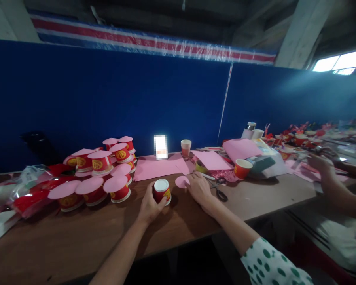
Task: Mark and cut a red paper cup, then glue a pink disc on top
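Red outside: clamped an upside-down cup (158,195) in the left hand (150,207), between front and back edges of the desk (172,227). Had the right hand (201,190) at a pink disc (181,181); could not tell if pinching. Perhaps risked dents from squeezing, creases from dragging.

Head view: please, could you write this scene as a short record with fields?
left hand: grips a red cup, base up
right hand: fingers at the edge of a pink paper disc
beside right hand: scissors with dark handles
left side: several red cups topped with pink discs
behind the hands: pink paper sheet
far right: another person's hand, blurred
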`<state>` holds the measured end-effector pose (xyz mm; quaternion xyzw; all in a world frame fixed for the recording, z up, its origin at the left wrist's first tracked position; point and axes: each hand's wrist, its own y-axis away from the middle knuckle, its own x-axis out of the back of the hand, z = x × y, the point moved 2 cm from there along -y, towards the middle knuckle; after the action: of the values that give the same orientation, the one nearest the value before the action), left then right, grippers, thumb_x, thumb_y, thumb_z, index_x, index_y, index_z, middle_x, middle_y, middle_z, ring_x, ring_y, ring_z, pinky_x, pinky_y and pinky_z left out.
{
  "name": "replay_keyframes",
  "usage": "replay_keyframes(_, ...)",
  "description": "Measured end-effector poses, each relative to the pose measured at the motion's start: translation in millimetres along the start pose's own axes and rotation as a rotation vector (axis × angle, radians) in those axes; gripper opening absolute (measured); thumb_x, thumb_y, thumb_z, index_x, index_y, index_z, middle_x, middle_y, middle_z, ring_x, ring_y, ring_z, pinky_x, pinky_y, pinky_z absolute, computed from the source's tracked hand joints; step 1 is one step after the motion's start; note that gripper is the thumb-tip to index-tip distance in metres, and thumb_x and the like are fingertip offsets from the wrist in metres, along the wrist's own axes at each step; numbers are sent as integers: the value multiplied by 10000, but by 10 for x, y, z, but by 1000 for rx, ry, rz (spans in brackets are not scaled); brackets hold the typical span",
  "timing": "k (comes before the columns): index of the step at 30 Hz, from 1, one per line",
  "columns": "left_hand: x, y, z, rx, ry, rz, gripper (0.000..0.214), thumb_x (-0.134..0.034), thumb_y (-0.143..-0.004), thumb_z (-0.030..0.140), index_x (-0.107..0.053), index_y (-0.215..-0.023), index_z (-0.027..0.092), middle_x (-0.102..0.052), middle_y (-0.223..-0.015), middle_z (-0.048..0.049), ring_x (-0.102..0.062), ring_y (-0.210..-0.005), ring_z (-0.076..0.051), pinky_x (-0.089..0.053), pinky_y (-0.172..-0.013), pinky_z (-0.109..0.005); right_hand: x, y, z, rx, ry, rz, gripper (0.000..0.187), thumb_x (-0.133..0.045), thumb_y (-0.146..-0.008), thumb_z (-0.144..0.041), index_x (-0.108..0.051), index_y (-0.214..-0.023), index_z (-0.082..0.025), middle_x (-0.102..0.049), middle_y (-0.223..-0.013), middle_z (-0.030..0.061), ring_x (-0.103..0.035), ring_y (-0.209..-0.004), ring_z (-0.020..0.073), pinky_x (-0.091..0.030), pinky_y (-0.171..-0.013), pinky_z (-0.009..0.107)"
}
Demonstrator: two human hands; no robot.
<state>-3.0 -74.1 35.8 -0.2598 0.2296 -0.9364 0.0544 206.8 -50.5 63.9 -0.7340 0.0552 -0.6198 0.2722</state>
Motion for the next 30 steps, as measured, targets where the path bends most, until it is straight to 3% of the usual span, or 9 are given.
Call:
replay_keyframes(3,12,9,22,7,-10,-4,516,-613,-670,304,-420,-1129,170,-567,-1070,-104,-562,-981,-247,-427,-892,-443,-68,-132,-61,30,7,-43,264,-562,-807,-235,-579,-1058,-157,-662,-963,119,-504,-1016,263,-357,-872,352)
replay_keyframes(8,21,13,37,35,59,-16,607,-644,-664,367,-394,-1185,179,-539,-1144,-117,-533,-1051,-261,-391,-938,-459,-86,-126,-139,86,-9,-95,128,-565,-814,-260,-628,-888,-175,-684,-869,106,-519,-1016,253,-376,-840,333)
replay_keyframes(15,29,34,3,72,239,19,642,-573,-748,406,-325,-1290,171,-466,-1267,-158,-481,-1154,-262,-379,-966,-446,-19,-47,-170,85,-111,-7,147,-496,-873,-270,-625,-856,-203,-675,-894,72,-550,-928,189,-380,-868,288)
replay_keyframes(17,67,19,12,70,268,87,593,-559,-762,411,-361,-1267,173,-474,-1258,-155,-497,-1136,-253,-405,-944,-423,-1,-58,-147,80,-151,25,132,-514,-861,-262,-630,-847,-199,-676,-862,65,-563,-878,183,-395,-846,277)
replay_keyframes(20,189,-33,53,90,274,290,494,-535,-779,426,-431,-1189,171,-521,-1167,-128,-529,-1070,-227,-430,-908,-385,52,-102,-88,69,-215,76,145,-552,-831,-246,-630,-939,-190,-680,-896,66,-579,-855,191,-420,-806,280)
replay_keyframes(23,295,-95,168,116,272,366,388,-545,-774,424,-497,-1060,167,-569,-988,-83,-570,-917,-199,-469,-810,-351,142,-168,-42,43,-280,123,233,-556,-826,-258,-612,-1033,-167,-679,-942,81,-595,-871,210,-444,-767,296)
replay_keyframes(27,310,-142,449,110,312,260,264,-585,-750,407,-585,-860,166,-619,-841,-42,-598,-779,-164,-492,-720,-304,314,-213,-136,70,-365,153,309,-568,-819,-292,-582,-1106,-179,-657,-1043,70,-593,-941,201,-453,-801,295)
replay_keyframes(30,235,-150,639,176,428,122,325,-670,-686,369,-580,-931,175,-646,-865,-36,-613,-787,-158,-495,-716,-300,452,-177,-322,147,-413,152,326,-580,-819,-319,-577,-1120,-195,-647,-1061,53,-572,-981,187,-435,-855,286)
